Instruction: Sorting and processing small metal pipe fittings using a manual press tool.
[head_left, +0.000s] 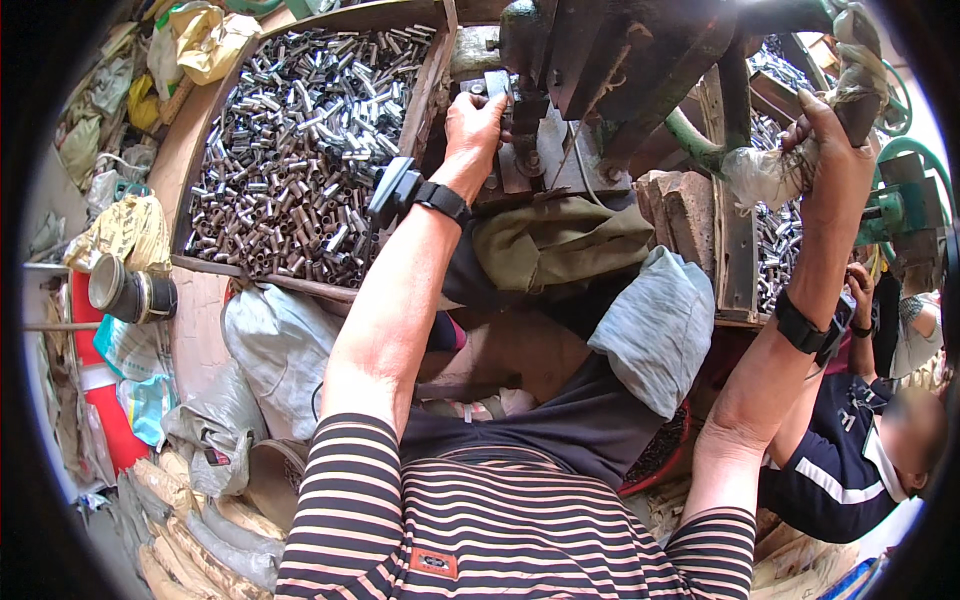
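My left hand [474, 128] is closed in a pinch on a small shiny metal piece [497, 83], beside the lower part of a dark, greasy hand press [585, 55]. Which kind of piece it is cannot be made out. Out to the right, my right hand [832, 140] is wrapped round the press's lever handle [860, 65], which is bound in clear plastic. Just left of my left hand stands a wooden tray [428, 85] heaped with short metal tubes [310, 140], some bright, others brownish.
Bricks [678, 215] and an olive cloth [560, 245] lie below the press. More metal tubes [778, 250] fill a tray on the right. A co-worker [835, 460] sits close by at right, near a green machine [900, 205]. Sacks [215, 425] crowd the left side.
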